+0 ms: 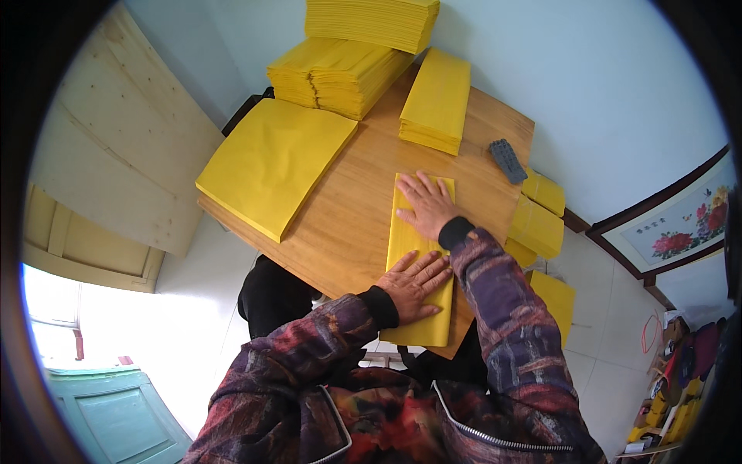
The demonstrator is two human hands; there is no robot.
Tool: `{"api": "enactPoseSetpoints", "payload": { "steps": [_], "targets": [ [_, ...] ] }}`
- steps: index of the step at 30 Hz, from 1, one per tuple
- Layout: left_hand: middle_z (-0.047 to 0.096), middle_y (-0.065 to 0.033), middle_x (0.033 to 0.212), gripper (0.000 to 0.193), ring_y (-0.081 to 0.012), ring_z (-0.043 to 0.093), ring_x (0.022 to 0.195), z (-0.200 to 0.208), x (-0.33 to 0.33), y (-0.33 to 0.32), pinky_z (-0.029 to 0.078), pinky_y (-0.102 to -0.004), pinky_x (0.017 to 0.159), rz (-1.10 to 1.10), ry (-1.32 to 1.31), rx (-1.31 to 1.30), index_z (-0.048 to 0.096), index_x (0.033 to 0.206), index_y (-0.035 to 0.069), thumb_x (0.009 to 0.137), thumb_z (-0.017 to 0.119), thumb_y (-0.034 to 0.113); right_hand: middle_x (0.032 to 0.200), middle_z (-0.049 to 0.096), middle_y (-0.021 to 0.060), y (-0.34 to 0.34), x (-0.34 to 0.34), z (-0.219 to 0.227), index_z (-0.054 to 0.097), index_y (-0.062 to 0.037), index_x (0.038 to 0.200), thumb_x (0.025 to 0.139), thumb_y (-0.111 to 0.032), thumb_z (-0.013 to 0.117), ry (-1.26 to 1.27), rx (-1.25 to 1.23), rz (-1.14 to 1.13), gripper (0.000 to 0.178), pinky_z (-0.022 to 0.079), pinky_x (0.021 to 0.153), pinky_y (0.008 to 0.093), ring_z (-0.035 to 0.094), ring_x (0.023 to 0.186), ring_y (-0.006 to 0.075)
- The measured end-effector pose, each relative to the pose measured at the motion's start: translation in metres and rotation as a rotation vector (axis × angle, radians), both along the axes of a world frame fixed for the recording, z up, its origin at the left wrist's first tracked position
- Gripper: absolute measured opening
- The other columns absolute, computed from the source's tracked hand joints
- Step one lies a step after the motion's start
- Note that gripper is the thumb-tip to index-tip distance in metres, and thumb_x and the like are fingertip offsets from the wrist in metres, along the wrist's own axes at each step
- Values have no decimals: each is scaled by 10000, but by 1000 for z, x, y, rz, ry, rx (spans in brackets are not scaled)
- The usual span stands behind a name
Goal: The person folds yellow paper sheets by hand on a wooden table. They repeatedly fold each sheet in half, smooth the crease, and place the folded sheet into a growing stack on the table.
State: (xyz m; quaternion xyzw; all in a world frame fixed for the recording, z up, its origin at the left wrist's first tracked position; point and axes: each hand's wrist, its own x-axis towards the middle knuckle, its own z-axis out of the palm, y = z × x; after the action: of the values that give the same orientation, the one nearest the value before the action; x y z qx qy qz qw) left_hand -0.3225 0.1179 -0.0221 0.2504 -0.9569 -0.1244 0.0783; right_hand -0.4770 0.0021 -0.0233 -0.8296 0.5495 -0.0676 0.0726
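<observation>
A long, narrow folded sheet of yellow paper [398, 232] lies on the wooden table [355, 209], its near end reaching past the table's edge. My left hand [417, 288] rests flat on its nearer half with the fingers spread. Farther up the same sheet, my right hand [427, 205] lies flat near the far end, fingers apart. Neither hand grips anything. A stack of wide yellow sheets [278, 158] sits to the left. Beyond my right hand is a pile of narrow folded yellow paper [437, 100].
Tall bundles of yellow paper [340, 73] stand at the back of the table against the wall. A dark grey object [507, 160] lies near the right edge. More yellow bundles [537, 224] are stacked beside the table. A framed flower picture [672, 224] leans at right.
</observation>
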Motion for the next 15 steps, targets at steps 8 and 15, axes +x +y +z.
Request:
{"api": "enactPoseSetpoints", "payload": {
  "steps": [8, 15],
  "targets": [
    [230, -88, 1564, 774, -262, 192, 1450, 8, 6, -2, 140, -471, 1168, -2, 11, 92, 280, 1489, 141, 875, 536, 536, 1266, 541, 234, 2, -27, 9, 535, 24, 1195, 872, -232, 611, -648, -332, -239, 420, 387, 1031, 412, 486, 1202, 390],
    [634, -112, 977, 241, -277, 622, 929, 19, 91, 58, 495, -390, 780, 451, 530, 120, 593, 1002, 29, 818, 699, 144, 1005, 605, 174, 140, -56, 24, 569, -15, 1077, 841, -176, 645, -456, -102, -365, 295, 478, 819, 423, 579, 955, 361]
  ]
}}
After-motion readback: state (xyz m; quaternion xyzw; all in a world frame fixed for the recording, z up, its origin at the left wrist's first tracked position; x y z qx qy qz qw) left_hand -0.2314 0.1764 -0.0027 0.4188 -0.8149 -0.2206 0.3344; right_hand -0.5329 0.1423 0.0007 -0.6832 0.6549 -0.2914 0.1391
